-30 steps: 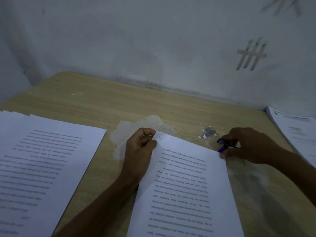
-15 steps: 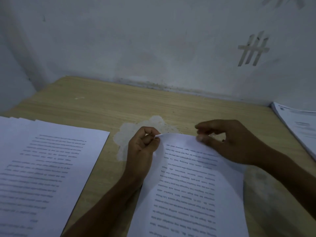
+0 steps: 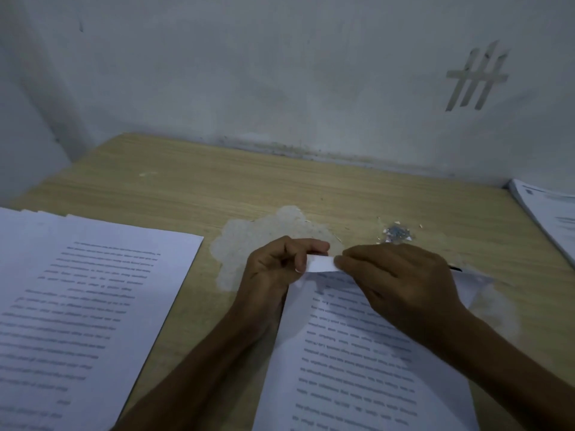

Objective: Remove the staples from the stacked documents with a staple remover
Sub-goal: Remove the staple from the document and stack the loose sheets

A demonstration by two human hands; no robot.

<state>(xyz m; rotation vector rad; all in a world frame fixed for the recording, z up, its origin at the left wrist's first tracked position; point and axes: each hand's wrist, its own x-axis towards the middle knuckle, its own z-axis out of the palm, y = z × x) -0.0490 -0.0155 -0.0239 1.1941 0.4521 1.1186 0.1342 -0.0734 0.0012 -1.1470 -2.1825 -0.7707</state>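
Note:
A printed document [image 3: 357, 362] lies upside down to me on the wooden table [image 3: 217, 188]. My left hand [image 3: 277, 269] pinches its far left corner, which is lifted and folded up. My right hand [image 3: 401, 281] reaches across the page, and its fingertips pinch the same raised corner from the right. The staple itself is hidden between the fingers. A thin dark tip [image 3: 455, 269] pokes out from behind my right hand; the staple remover's body is out of sight.
A stack of printed sheets [image 3: 93, 306] covers the table's left side. Another stack [image 3: 550, 219] sits at the right edge. A small heap of pulled staples and paper bits [image 3: 396, 234] lies just beyond my hands. A worn pale patch [image 3: 273, 225] marks the tabletop.
My right hand let go of the blue staple remover, moved left across the page and pinched the corner that my left hand holds. The corner is now lifted higher.

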